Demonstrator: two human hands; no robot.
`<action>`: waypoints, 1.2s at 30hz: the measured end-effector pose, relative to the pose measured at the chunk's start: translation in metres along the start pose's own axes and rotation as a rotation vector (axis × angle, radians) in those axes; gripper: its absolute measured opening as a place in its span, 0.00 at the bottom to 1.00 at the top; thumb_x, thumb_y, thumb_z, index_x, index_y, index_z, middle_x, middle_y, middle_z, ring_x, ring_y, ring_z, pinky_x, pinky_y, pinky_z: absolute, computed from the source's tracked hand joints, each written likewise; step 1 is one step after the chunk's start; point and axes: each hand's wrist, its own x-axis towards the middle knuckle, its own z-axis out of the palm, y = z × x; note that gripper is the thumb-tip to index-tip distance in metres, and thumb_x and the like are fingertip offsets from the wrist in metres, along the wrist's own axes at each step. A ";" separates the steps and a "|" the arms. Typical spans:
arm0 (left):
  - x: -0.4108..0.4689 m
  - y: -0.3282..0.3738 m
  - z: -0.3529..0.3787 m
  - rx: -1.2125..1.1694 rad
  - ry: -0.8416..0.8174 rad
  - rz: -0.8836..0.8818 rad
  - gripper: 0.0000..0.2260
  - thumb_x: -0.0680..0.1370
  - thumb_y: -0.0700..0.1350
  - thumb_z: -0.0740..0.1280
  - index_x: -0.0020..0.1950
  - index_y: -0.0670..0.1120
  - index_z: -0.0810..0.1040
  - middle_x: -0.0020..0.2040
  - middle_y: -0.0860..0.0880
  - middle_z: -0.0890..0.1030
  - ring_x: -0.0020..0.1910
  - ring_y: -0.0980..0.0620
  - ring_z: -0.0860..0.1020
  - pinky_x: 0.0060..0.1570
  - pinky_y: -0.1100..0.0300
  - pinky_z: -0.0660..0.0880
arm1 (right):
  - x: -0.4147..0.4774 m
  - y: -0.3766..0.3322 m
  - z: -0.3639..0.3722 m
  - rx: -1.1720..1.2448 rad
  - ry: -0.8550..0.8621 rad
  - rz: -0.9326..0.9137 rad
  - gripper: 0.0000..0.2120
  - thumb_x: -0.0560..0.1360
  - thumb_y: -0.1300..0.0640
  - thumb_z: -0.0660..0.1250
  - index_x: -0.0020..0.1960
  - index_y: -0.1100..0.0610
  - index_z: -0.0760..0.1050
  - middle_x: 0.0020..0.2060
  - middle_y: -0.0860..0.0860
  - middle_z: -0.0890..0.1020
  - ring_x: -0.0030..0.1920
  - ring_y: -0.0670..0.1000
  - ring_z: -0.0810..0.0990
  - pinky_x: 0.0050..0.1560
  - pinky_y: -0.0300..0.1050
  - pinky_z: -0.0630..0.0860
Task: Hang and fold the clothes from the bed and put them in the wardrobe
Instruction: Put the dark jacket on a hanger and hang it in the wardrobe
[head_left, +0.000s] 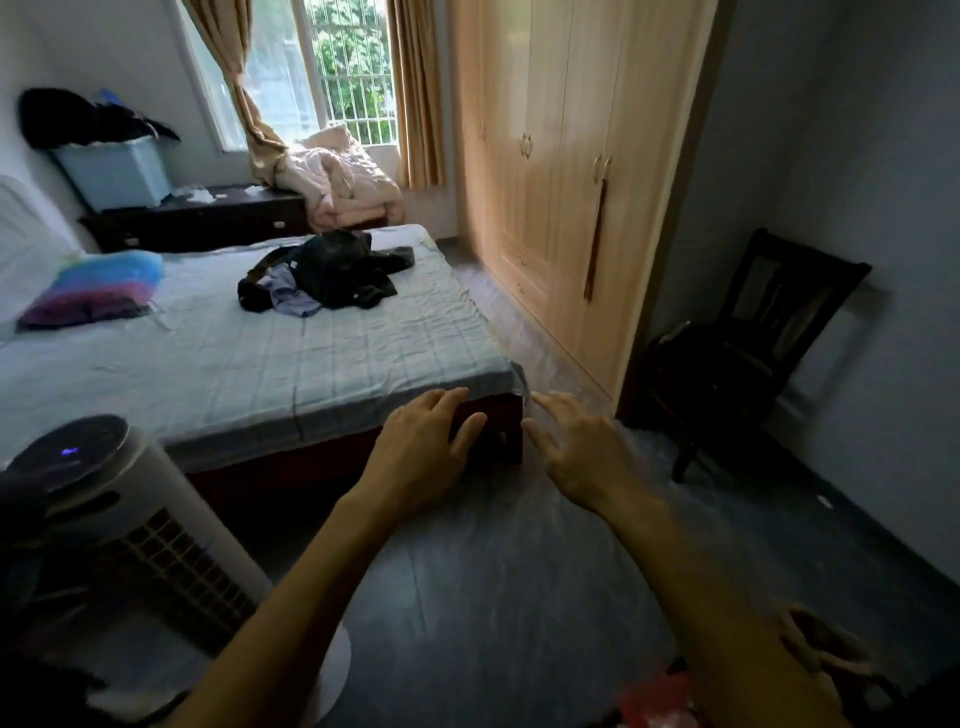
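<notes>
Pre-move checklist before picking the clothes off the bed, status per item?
1. Left hand free: ok, open and empty.
2. Right hand free: ok, open and empty.
3. Clothes in view on bed: ok, dark pile mid-bed.
4. Hands at clothes: not ok, both near the bed's foot corner, apart from the pile.
5. Wardrobe doors open: not ok, all shut.
6. Hanger available: cannot tell, none in view.

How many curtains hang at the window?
2: a tied-back curtain on the left of the window, and a straight-hanging curtain on its right beside the wardrobe. None appear hidden.
</notes>
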 end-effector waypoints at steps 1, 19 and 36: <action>0.020 0.003 -0.001 0.008 -0.008 0.005 0.23 0.80 0.57 0.56 0.73 0.48 0.66 0.70 0.46 0.70 0.68 0.47 0.69 0.68 0.51 0.65 | 0.017 0.006 -0.002 0.017 0.003 0.008 0.23 0.80 0.43 0.57 0.72 0.51 0.66 0.69 0.52 0.71 0.68 0.51 0.68 0.68 0.50 0.65; 0.286 -0.033 0.034 0.033 -0.063 -0.007 0.24 0.80 0.59 0.54 0.74 0.52 0.63 0.73 0.48 0.66 0.69 0.49 0.67 0.68 0.51 0.65 | 0.265 0.094 0.014 0.062 0.004 0.009 0.21 0.80 0.45 0.58 0.71 0.51 0.67 0.67 0.49 0.72 0.66 0.51 0.71 0.64 0.45 0.66; 0.558 -0.124 0.100 -0.001 -0.142 0.017 0.27 0.79 0.63 0.52 0.74 0.51 0.63 0.73 0.47 0.67 0.70 0.49 0.65 0.69 0.51 0.62 | 0.513 0.163 0.078 -0.087 -0.066 0.137 0.23 0.80 0.43 0.56 0.72 0.52 0.65 0.70 0.50 0.69 0.69 0.52 0.68 0.68 0.53 0.65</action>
